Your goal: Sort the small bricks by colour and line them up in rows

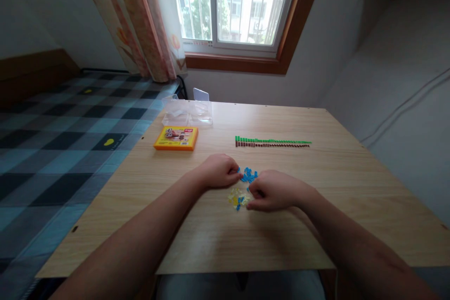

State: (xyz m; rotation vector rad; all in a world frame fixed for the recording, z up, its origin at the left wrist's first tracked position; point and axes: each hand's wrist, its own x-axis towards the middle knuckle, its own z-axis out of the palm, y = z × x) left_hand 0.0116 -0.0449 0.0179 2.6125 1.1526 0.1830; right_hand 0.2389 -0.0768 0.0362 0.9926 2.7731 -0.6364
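Observation:
A small pile of blue pieces (249, 175) lies on the wooden table between my hands. Below it is a loose pile of pale yellow pieces (234, 196) with a few blue ones among them. My left hand (221, 170) rests at the left edge of the blue pile, fingers curled closed; whatever they pinch is too small to name. To the right, my right hand (272, 191) has its fingers bent together beside both piles, with a blue bit near its fingertips. What it holds, if anything, is hidden.
Behind the hands, green pieces (267, 140) and brown pieces (267, 145) stand in two long rows. An orange-yellow box (176, 138) and a clear plastic case (188, 113) sit at the table's back left. A checkered bed (70, 131) is left of the table.

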